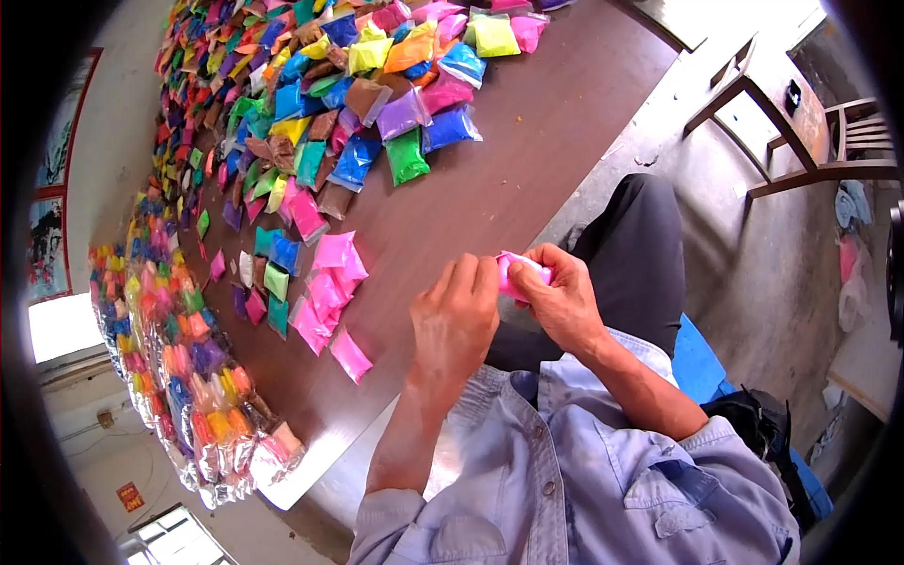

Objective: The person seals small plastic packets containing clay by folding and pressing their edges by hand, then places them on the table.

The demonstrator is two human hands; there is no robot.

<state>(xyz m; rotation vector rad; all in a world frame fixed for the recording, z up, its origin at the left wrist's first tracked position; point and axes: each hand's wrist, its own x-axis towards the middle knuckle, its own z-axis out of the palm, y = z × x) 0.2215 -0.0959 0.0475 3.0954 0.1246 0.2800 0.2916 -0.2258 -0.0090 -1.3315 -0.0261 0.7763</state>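
Observation:
A small pink packet (514, 273) is up in front of my body, beyond the table edge and above my lap. My right hand (568, 299) is closed round it, with the thumb pressed on its near side. At the packet's left end, the curled fingers of my left hand (459, 306) pinch its edge; the fingertips are partly hidden. On the table nearest my left hand lies a single pink packet (351, 356), beside a small pile of pink packets (327, 294).
A large heap of coloured packets (402, 111) covers the far part of the brown table (490, 193). Clear bags of coloured packets (202, 386) line its left side. A few mixed packets (275, 281) lie near the pink pile. A wooden chair (800, 122) stands at the right.

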